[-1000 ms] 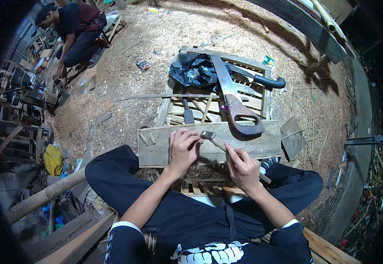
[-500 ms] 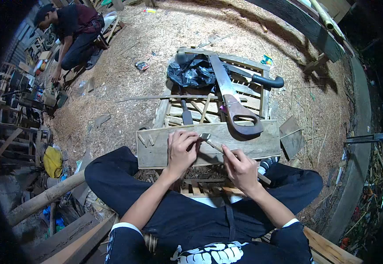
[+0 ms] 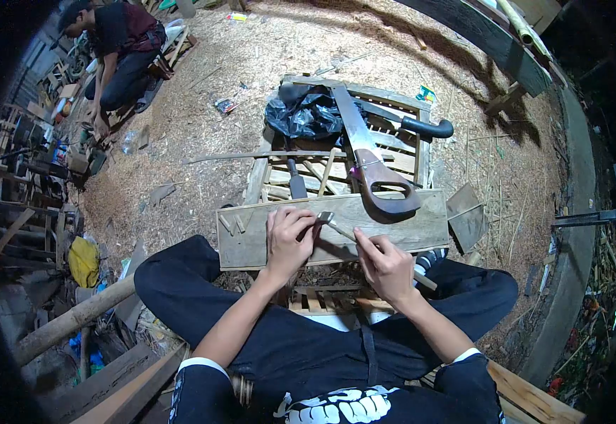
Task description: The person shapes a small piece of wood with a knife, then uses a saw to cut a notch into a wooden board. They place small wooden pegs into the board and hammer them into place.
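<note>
My right hand (image 3: 386,263) is closed around the thin wooden handle of a small hammer (image 3: 342,230). The handle's end sticks out below that hand, and the grey metal head points up and left. My left hand (image 3: 290,239) is closed in a pinch close beside the head; its fingers hide whatever may be between them. Both hands are over a long wooden board (image 3: 244,244) lying across in front of my lap. Two small wood pieces (image 3: 231,225) rest on the board's left end.
Beyond the board, a handsaw (image 3: 361,141), a black-handled blade (image 3: 425,127) and a black plastic bag (image 3: 304,113) lie on a slatted wooden frame (image 3: 257,180). Another person (image 3: 120,53) crouches at upper left. Wood shavings cover the ground; a bamboo pole (image 3: 74,319) lies at left.
The hammer head has tilted slightly beside my left fingers. Both hands keep nearly the same position. The whole view has shifted a little, and the other person's hands have moved slightly.
</note>
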Tool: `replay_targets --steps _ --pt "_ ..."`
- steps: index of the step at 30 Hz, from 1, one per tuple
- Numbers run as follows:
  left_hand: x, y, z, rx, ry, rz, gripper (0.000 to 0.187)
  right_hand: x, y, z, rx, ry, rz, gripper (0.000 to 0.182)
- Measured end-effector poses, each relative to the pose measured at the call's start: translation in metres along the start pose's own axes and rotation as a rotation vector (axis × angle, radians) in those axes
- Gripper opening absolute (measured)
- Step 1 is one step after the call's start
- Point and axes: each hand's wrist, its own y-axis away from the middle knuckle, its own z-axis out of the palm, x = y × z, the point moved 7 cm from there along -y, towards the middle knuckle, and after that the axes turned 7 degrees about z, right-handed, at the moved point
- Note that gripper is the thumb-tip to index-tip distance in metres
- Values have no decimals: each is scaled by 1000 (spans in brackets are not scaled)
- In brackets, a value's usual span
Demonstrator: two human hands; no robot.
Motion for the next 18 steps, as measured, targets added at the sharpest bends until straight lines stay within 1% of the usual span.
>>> replay_targets --steps 1,2,4,5,7,10,11,15,17,18 --pt "-2 0 1 5 -9 1 16 0 0 3 -42 31 -11 48" --pt "-3 1 2 6 -9 2 16 -1 -1 3 -42 31 -13 48" --pt "1 1 0 5 7 2 16 -5 -1 -6 66 -38 -24 48" --pt "0 2 0 4 7 0 16 -6 1 -5 64 -39 -24 48" --pt "-3 2 2 11 -3 -13 14 -3 2 2 -5 14 4 50" --pt "-3 2 1 3 3 -15 14 -2 1 1 -14 18 -6 51" --pt "-3 2 1 0 10 -28 14 -4 0 -4 29 -24 -22 50" --pt "1 0 0 -5 13 -20 14 -3 2 -3 63 -33 -17 51" --pt "-4 3 2 5 -6 -5 14 4 4 10 -61 21 16 51" --pt "-3 1 0 6 -8 -5 14 3 3 8 -61 20 15 51"
